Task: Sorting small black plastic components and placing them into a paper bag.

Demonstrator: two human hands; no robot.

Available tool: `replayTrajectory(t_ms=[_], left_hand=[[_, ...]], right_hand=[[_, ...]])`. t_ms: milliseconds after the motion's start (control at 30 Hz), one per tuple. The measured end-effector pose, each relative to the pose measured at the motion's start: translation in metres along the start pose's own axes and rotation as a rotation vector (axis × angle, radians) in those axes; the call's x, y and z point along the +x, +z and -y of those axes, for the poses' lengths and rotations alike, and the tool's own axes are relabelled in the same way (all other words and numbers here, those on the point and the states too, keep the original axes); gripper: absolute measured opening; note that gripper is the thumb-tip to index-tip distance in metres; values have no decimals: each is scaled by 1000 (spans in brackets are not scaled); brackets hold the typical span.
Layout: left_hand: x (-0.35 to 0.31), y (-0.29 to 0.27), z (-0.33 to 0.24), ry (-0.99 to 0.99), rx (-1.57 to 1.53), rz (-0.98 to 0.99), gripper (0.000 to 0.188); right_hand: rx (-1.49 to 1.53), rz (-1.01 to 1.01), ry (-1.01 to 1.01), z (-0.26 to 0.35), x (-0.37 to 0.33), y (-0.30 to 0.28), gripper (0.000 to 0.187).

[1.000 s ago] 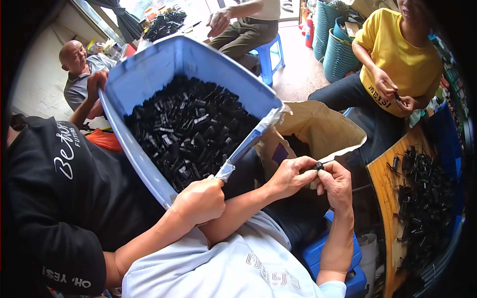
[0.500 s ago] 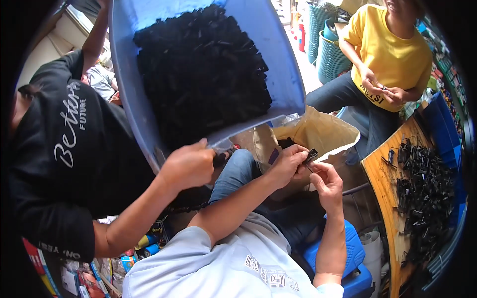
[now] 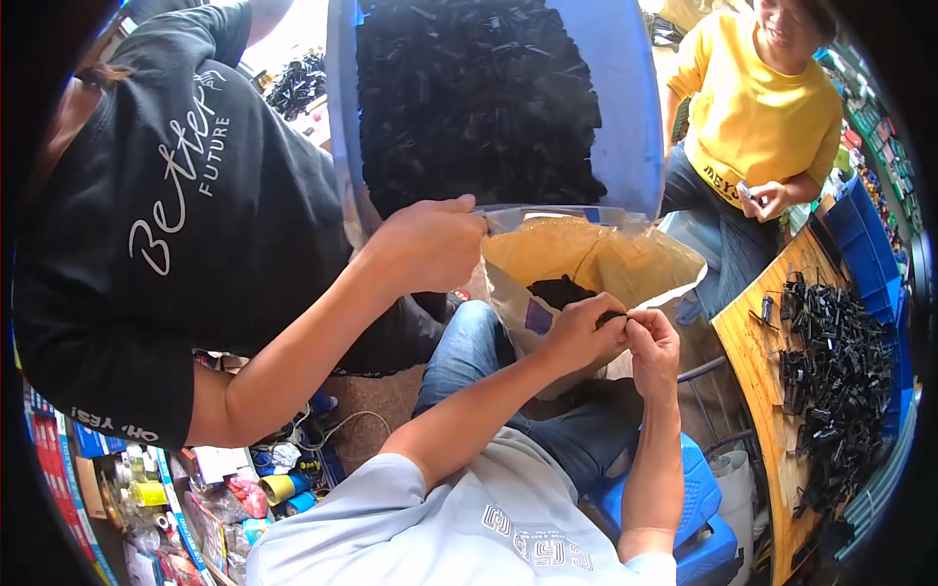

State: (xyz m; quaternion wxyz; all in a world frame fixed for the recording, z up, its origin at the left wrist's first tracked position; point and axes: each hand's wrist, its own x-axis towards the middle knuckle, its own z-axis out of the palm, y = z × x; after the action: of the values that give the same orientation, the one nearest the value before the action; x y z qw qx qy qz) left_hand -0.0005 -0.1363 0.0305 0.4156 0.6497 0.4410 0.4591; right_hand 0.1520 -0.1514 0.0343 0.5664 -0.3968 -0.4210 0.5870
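Both of my hands meet above my lap, in front of an open paper-like sack point(image 3: 664, 259). My left hand point(image 3: 578, 337) is closed around a small black part point(image 3: 610, 318), mostly hidden by the fingers. My right hand point(image 3: 653, 342) pinches at that part's right end with thumb and forefinger; whether it also holds the thin dark piece seen earlier is hidden. Black pieces point(image 3: 560, 291) lie inside the sack, just beyond my left hand. Over the sack's far side a co-worker's hand point(image 3: 430, 244) grips the near rim of a large blue bin point(image 3: 630, 127) filled with small black pieces point(image 3: 479, 107).
On my right a wooden table point(image 3: 747, 322) carries a heap of black parts point(image 3: 835, 381), with a blue crate point(image 3: 870, 234) behind. A person in yellow point(image 3: 772, 107) sits across. Blue plastic stools point(image 3: 699, 498) stand beside me. Assorted packages point(image 3: 210, 498) lie at lower left.
The co-worker's blue bin has shifted right and back, now above the sack's far edge. My hands have drawn closer together, covering more of the black part.
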Motion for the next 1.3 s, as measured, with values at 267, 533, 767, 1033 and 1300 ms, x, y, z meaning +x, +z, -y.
replayTrajectory(t_ms=[267,533,767,1033,1300], left_hand=[[4,16,13,19,1,-151,10],[7,-17,65,-195,566,88,50],[-15,-43,51,-220,669,594,63],[10,-84,108,-376,1032,273,64],[36,-78,104,670,2060,1302,21]], right_hand=[[41,-14,74,-22,17,-10,4],[-1151,292,-267,-21,13,-12,32],[-1547,588,-496,-24,-15,-35,9],[-1593,565,-661,-22,-24,-16,8],[-1692,494,-517,-14,-19,-17,6]])
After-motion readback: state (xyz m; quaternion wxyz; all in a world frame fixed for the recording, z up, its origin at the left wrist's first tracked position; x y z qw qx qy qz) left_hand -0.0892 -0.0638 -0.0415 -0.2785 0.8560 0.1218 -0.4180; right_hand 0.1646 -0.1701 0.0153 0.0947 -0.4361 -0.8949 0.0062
